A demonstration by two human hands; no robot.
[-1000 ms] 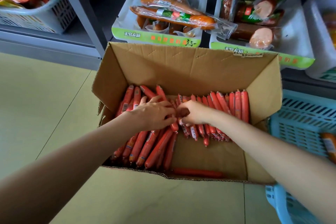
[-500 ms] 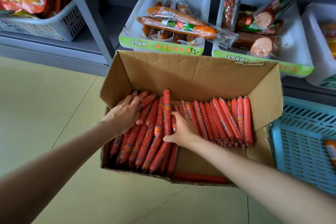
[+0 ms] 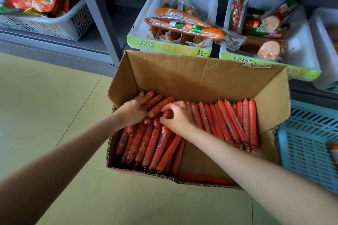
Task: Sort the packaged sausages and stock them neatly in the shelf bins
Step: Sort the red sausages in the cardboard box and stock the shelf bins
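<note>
Ideally, both hands, left hand (image 3: 132, 113) and right hand (image 3: 176, 117), curled around thin red plastic-cased sausages (image 3: 157, 109), gather an aligned bundle from the brown cardboard box (image 3: 201, 76).

We see a pale yellow-green tiled floor (image 3: 54, 107) carrying an open cardboard box (image 3: 197, 76) and, just to its right, a blue slotted basket (image 3: 309, 144). Behind them a grey shelf (image 3: 102, 42) holds a white slotted basket (image 3: 60, 25) on the left, two white bins with green front labels (image 3: 164, 46) (image 3: 270, 68), and another white bin (image 3: 321, 60) at the right edge.
</note>
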